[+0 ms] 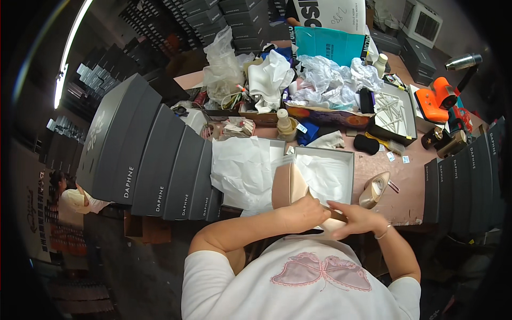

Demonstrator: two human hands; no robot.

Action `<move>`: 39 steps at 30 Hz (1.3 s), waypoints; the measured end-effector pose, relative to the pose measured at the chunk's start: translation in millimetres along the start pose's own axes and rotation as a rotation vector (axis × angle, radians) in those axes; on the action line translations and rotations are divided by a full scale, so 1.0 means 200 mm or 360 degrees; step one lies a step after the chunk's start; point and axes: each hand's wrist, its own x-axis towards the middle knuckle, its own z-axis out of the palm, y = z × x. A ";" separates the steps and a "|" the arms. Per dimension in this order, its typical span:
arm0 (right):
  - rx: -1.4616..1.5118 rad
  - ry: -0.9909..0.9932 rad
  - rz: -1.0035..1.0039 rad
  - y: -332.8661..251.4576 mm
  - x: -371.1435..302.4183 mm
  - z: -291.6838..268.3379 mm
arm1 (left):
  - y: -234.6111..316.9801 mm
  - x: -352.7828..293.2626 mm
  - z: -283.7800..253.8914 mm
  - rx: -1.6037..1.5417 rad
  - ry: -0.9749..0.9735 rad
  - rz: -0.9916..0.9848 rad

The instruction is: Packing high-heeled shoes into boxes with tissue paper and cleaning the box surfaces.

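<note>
A beige shoe (289,185) is held up in front of my chest, over the near edge of an open shoebox (351,165). My left hand (309,212) is closed round its middle and hides part of it. At its near end, my right hand (358,220) grips with the thumb on one side and fingers on the other. White tissue paper (325,176) lines the shoebox. More tissue (242,170) is spread over a box part to the left. A matching beige pointed shoe (375,190) rests on the table, right of the shoebox.
Stacked dark grey shoeboxes (144,154) rise at the left, and more shoeboxes (464,176) at the right. Behind the work area are a bottle (286,125), a brush (394,146), crumpled tissue (330,80) and an orange tool (434,100). Another person (80,200) is at the far left.
</note>
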 end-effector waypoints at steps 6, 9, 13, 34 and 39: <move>0.0463 0.0348 0.0060 0.14 -0.07 0.34 | -0.59 -0.34 -0.26 -0.0294 0.1085 -0.0753; 0.0859 0.0494 0.0116 0.13 -0.13 0.48 | -1.24 -0.71 -0.21 -0.0361 0.0383 -0.1664; 0.0950 0.0744 0.0054 0.10 -0.13 0.64 | -1.63 -0.84 0.09 -0.0869 0.0100 -0.1638; 0.1074 0.0649 -0.0715 0.17 -0.63 1.44 | 0.49 -0.79 0.34 -0.0391 0.1528 -0.0397; 0.1034 0.0749 -0.0352 0.28 -0.81 1.59 | 0.64 -0.64 0.65 -0.1939 0.2248 -0.1224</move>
